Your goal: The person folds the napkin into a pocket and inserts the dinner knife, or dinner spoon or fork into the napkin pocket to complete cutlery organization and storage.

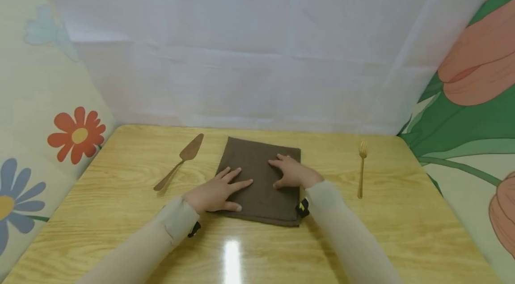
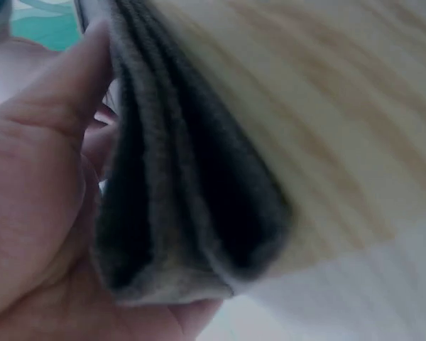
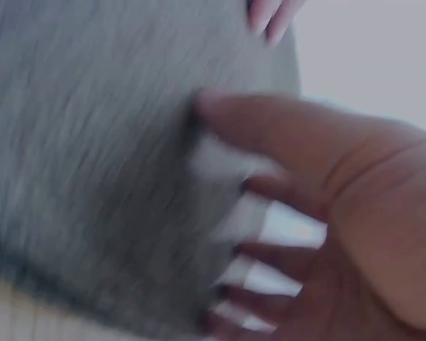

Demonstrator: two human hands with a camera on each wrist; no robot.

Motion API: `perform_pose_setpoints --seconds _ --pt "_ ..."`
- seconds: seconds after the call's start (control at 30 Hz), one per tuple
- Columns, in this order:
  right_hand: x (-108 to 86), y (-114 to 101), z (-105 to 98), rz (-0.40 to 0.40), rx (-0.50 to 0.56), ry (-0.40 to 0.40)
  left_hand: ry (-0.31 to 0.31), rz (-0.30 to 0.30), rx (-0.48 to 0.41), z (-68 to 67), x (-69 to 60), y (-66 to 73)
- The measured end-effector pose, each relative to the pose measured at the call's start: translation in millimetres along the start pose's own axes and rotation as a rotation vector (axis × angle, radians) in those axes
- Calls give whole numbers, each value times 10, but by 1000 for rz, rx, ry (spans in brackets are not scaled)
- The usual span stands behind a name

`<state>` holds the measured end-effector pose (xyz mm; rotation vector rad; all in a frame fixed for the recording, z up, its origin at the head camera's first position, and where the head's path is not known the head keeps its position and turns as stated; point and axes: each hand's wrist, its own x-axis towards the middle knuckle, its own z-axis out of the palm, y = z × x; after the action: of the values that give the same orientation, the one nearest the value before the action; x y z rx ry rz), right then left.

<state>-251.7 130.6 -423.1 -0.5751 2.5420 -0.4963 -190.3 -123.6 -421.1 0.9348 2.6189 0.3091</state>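
A brown cloth (image 1: 259, 199), folded into a square, lies flat on the wooden table. On its left part my left hand (image 1: 215, 192) rests with the fingers spread. Several folded layers of the cloth (image 2: 170, 177) show edge-on beside that hand in the left wrist view. My right hand (image 1: 295, 173) touches the cloth's right side, fingers apart and lightly bent. The right wrist view is blurred; there the thumb (image 3: 270, 128) and fingertips meet the cloth's surface, with gaps between the fingers.
A cake server (image 1: 192, 149) lies left of the cloth, blade pointing away. Off to the right is a gold fork (image 1: 361, 170), tines pointing away. White sheeting (image 1: 257, 87) hangs behind the table (image 1: 402, 230), and flower-printed panels flank both sides.
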Motion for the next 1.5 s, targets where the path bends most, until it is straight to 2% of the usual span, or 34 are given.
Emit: perform_pose_setpoints --seconds 0.13,0.23,0.37,0.63,0.77,0.9,1.13,1.33,1.4,1.5 --pt "-151 -192 48 93 -75 -43 -15 -7 1 18 12 -18" --pt "-227 -258 73 112 -81 -66 -16 -19 23 21 18 2" --pt "-241 -240 86 89 -60 -48 -19 -53 35 28 18 57" --pt "-148 -131 52 37 -56 -30 -16 -124 80 66 57 172" --pt "-106 -86 31 23 -68 -21 -22 -166 63 75 76 224" --pt "-84 -28 29 -4 -36 -6 -19 -187 35 69 71 251" --pt "-84 110 31 -49 79 84 -10 -185 27 38 114 202" --pt "-49 222 7 -138 124 159 -16 -184 12 24 153 192" --pt "-62 274 2 -180 136 213 6 -142 11 33 164 208" --pt "-94 327 -5 -224 219 282 54 -46 20 42 179 244"
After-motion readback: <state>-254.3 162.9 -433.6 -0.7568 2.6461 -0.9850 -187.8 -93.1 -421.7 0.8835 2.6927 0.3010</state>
